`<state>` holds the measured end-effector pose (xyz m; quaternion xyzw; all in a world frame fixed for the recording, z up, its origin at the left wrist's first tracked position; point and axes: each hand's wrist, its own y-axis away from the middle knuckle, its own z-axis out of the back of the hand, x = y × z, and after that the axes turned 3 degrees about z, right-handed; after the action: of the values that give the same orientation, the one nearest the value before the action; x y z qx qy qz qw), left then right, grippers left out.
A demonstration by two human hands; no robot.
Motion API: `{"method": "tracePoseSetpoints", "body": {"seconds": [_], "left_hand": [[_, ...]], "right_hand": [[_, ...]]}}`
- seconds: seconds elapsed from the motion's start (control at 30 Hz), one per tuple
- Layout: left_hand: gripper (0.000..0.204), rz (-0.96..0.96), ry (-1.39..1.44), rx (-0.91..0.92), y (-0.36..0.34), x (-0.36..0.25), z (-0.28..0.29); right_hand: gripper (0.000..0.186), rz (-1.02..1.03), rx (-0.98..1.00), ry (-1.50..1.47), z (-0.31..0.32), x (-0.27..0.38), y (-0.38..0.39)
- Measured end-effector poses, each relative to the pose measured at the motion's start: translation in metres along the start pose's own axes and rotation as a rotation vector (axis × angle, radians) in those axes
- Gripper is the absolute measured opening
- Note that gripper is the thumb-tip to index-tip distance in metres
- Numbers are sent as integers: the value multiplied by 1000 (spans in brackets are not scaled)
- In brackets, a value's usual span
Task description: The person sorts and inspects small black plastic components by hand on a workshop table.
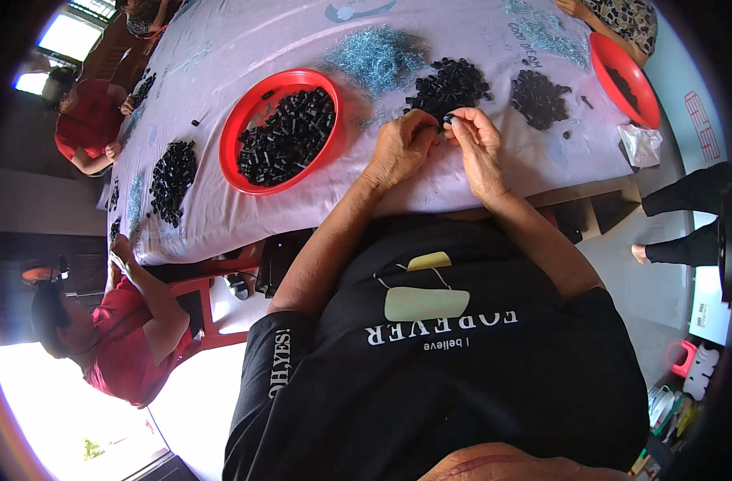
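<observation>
My left hand (pixel 402 148) and my right hand (pixel 478 148) are close together at the near edge of the cloth-covered table (pixel 286 212). My right thumb and index finger pinch a small black piece (pixel 449 119). The left fingers are curled closed beside it; what they hold is hidden. Just beyond lies a heap of small black cylindrical pieces (pixel 450 80). A red tray (pixel 229 132) full of similar pieces stands to the left. Farther back is a pile of fine pale-blue bits (pixel 374 58).
Other black piles (pixel 173 176) (pixel 540 96) lie to both sides. At right are another red tray (pixel 602 52) and a white bag (pixel 640 144). Two people in red (pixel 129 353) (pixel 85 124) sit left, one in patterned clothing (pixel 622 20) top right. A dark-trousered person's legs (pixel 686 192) are right.
</observation>
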<state>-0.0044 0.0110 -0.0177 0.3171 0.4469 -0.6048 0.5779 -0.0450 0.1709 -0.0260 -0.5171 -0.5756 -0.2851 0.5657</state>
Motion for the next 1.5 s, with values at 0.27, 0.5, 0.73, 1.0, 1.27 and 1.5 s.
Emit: {"method": "tracePoseSetpoints", "body": {"seconds": [0.27, 0.5, 0.73, 1.0, 1.27, 1.5], "left_hand": [[15, -14, 25, -59, 1, -2, -3], [14, -6, 18, -52, 2, -2, -2], [14, 12, 47, -53, 1, -1, -3], [14, 32, 70, -39, 0, -1, -3], [13, 84, 148, -36, 1, -9, -2], [13, 97, 208, -35, 1, -12, 0]], "right_hand": [[18, -23, 24, 45, -1, 1, 1], [18, 1, 33, 52, -1, 1, 1], [17, -8, 26, 44, 0, 1, -1], [11, 42, 32, 50, -1, -4, -1], [9, 10, 60, 95, -2, 1, -1], [10, -49, 76, 143, -2, 9, -2]]}}
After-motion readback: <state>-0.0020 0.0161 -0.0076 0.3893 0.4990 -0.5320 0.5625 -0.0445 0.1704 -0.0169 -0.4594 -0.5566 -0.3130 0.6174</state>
